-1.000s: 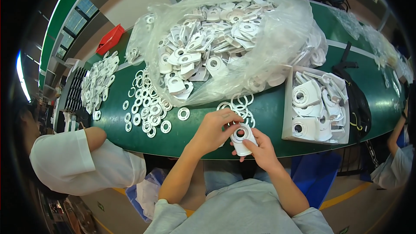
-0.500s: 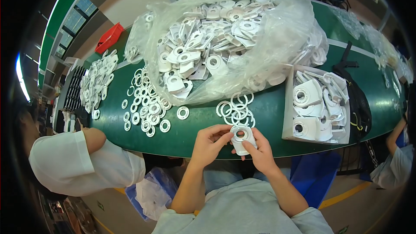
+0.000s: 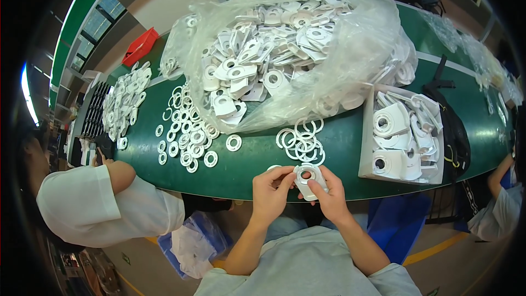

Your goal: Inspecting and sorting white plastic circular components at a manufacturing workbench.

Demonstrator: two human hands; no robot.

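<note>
A white plastic plate with a round hole [image 3: 321,177] is held in front of my body, just over the table's near edge. My right hand [image 3: 332,196] is closed on its right side, thumb on the top face and fingers underneath. At the plate's upper left edge, my left hand [image 3: 269,196] has thumb and fingertips pinched together against it. A sliver of another white piece [image 3: 274,168] shows behind the left fingers; whether they hold it is unclear. Just beyond my hands lies a small heap of thin white rings [image 3: 300,143] on the green table [image 3: 252,159].
A large clear plastic bag [image 3: 361,38] full of white plates stands at the back. On the right is an open box [image 3: 402,178] of similar plates. Flat white rings [image 3: 192,137] lie scattered left of centre. A co-worker's sleeve [image 3: 82,197] is close by on the left.
Both hands have shifted slightly downward with the plate, and the left fingers have changed their hold at its edge. A white sliver now shows behind the left hand.
</note>
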